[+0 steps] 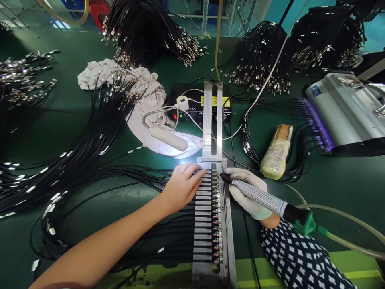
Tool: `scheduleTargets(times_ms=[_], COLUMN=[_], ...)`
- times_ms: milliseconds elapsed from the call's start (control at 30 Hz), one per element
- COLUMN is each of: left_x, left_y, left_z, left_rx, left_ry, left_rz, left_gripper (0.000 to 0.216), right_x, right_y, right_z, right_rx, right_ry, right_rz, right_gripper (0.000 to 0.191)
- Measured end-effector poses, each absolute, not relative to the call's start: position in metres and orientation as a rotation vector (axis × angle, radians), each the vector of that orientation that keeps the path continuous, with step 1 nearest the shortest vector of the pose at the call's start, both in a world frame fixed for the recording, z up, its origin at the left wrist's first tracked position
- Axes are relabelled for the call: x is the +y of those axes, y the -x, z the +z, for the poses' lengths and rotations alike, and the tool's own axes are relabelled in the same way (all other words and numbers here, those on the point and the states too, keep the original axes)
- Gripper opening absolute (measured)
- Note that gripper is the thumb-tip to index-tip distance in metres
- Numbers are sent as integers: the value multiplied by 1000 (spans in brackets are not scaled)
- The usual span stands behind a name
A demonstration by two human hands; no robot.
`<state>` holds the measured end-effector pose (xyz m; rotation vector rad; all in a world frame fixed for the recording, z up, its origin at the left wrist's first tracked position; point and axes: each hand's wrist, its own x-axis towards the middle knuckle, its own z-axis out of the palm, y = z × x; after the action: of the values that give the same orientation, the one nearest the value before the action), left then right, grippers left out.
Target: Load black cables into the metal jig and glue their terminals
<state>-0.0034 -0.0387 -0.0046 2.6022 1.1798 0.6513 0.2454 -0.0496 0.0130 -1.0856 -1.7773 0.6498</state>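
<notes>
My bare left hand (180, 186) lies over the top slots of a long metal fixture (200, 253), its fingers stretched out and touching the black cables there. A row of cable ends with small metal connectors (215, 216) runs down the fixture's right side. In my white-gloved right hand (248, 190) is a dispensing syringe (258, 196), black-tipped with a printed label. It lies tilted, its tip close to the upper connectors; whether it touches them I cannot tell. From its back end a green adapter (306, 224) leads to a clear hose (351, 245).
Bundles of black cables (105, 116) lie left and behind. A lit lamp (168, 138) rests on white cloth (144, 112) beside a black control box (192, 114). At right are a wrapped block (276, 154) and a silver device (343, 108) glowing purple.
</notes>
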Motion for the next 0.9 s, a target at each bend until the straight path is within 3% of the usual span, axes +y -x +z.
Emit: scheduleTargets(times_ms=[900], left_x=[-38], left_y=[3], left_z=[-5], left_rx=[1182], left_ry=[-2586], left_rz=[671], left_gripper=[34], right_x=[-47], right_y=[-244], right_z=[14], right_rx=[-1767], right_ry=[1130], right_rz=[627], right_gripper=[19])
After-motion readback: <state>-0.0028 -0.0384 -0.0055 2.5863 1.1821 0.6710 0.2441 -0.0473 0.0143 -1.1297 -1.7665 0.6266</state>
